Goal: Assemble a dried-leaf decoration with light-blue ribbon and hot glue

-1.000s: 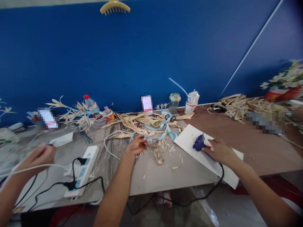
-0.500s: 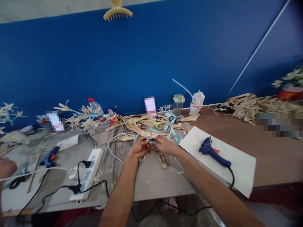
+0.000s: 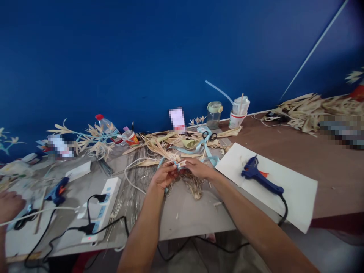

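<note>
My left hand (image 3: 165,175) and my right hand (image 3: 199,168) meet over the front middle of the table, fingertips nearly touching. Both pinch a small light-blue strip (image 3: 179,165) with a pale, husk-like bit at its right end; the fingers partly cover it. Below my right hand lies a clump of dry brown fibres (image 3: 195,187). Behind the hands spreads a heap of dried corn husks (image 3: 159,147). A light-blue ribbon (image 3: 209,149) runs over it to the right, beside black-handled scissors (image 3: 209,135).
A blue glue gun (image 3: 261,176) rests on a white board (image 3: 298,189) at right. Left stand a white power strip (image 3: 109,204) with black cables, a second glue gun (image 3: 58,191) and another person's hand (image 3: 11,206). A lidded jar (image 3: 214,115) and paper cup (image 3: 237,119) stand behind.
The view has shifted, and the yellow toothed clip at the top is out of sight. Between my fingers a pale bit now shows at the blue strip. The other person's hand shows more.
</note>
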